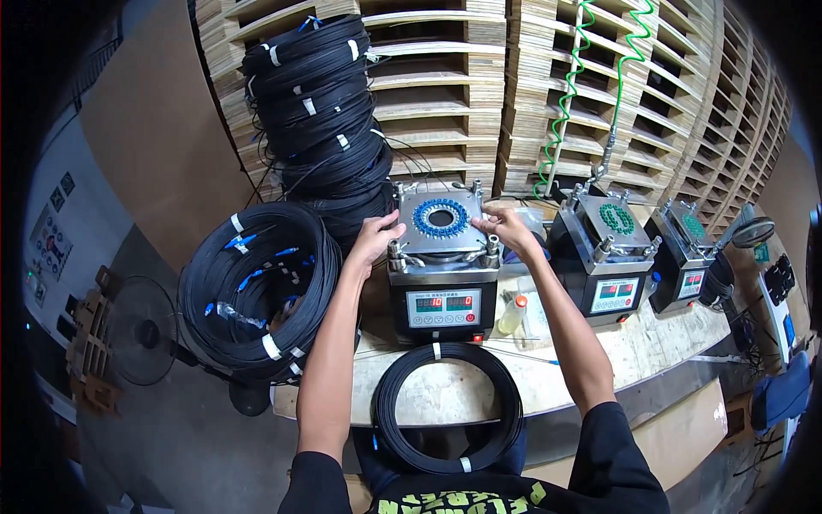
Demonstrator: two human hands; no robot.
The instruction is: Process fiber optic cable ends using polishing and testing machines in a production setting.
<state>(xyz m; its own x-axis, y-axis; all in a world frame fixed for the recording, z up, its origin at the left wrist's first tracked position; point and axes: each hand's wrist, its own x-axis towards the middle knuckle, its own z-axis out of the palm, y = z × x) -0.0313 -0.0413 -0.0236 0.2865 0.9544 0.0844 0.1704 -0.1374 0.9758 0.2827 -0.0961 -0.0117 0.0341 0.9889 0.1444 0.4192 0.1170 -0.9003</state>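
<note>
A fibre-connector polishing machine stands on the bench in front of me, its front panel showing lit red digits. On top lies a square metal plate with a ring of blue connectors around a dark round opening. My left hand closes on the plate's left edge, with the thumb pointing inward. At the right edge, my right hand grips the plate with bent fingers. Metal corner posts rise around the plate. A coil of black cable lies below the machine, hanging over the bench's near edge onto my lap.
Two similar machines with green connectors stand to the right. A small bottle sits beside my machine. Large black cable coils fill the left side, with a tall stack behind. Wooden pallets line the back; a fan stands left.
</note>
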